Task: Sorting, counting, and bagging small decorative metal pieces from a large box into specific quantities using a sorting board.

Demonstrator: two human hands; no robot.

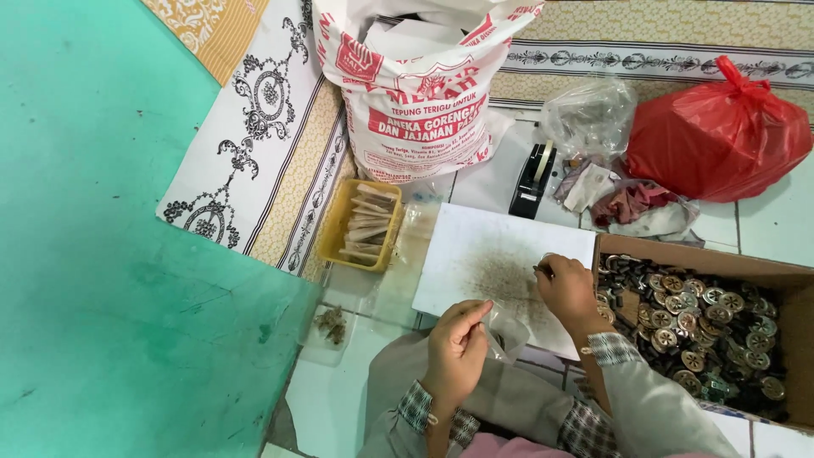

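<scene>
Left hand (458, 348) pinches the mouth of a small clear plastic bag (507, 332) between thumb and fingers, holding it just off the near edge of the white board (475, 254); I see only this head view. My right hand (566, 287) is closed narrowly around a small dark metal piece (541, 270) at its fingertips, over the board's right edge, beside the cardboard box (788, 293). To do this well, I judge that I should keep the bag's mouth spread and steady, bring the piece low over the opening, and let go only when it is inside. That box, at the board's right edge, is full of round metal buttons (687, 318) with openwork faces. A yellow tray (332, 233) off the board's left corner holds a row of small filled packets. Beyond the far edge stand a large printed white sack (415, 127), open at the top with contents I cannot make out, a tied red plastic bag (721, 131), a crumpled clear bag (589, 114) and a black tape dispenser (532, 182).
</scene>
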